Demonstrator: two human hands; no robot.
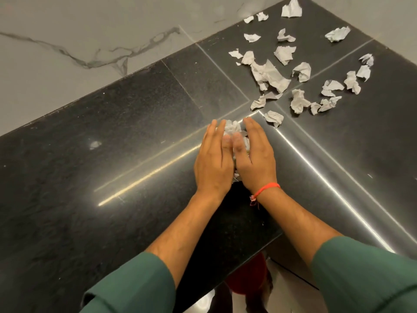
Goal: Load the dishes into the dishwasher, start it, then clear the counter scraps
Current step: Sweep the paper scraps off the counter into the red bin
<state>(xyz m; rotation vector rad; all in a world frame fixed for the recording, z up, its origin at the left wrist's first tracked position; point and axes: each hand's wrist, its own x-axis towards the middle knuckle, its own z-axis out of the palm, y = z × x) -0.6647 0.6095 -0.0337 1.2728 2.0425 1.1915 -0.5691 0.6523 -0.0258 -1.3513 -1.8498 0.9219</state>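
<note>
Green sleeves led in to the left hand and right hand, fingers straight, palms cupping a wad of paper between them. Loose scraps lay beyond, up and rightward, nearer the right hand, on the black counter below a marble wall.

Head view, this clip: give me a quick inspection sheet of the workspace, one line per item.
Surface: black polished counter, L-shaped, glare streaks.
Job's things: gathered paper scraps bunched between both hands; loose scraps scattered toward the far corner.
Clutter: small pale smudge on the counter.
Hands: left hand and right hand with straight fingers, pressing the pile from each side; red wrist thread on the right.
Cables: nothing seen.
Surroundings: marble-look wall; dishwasher and dishes not in view.
</note>
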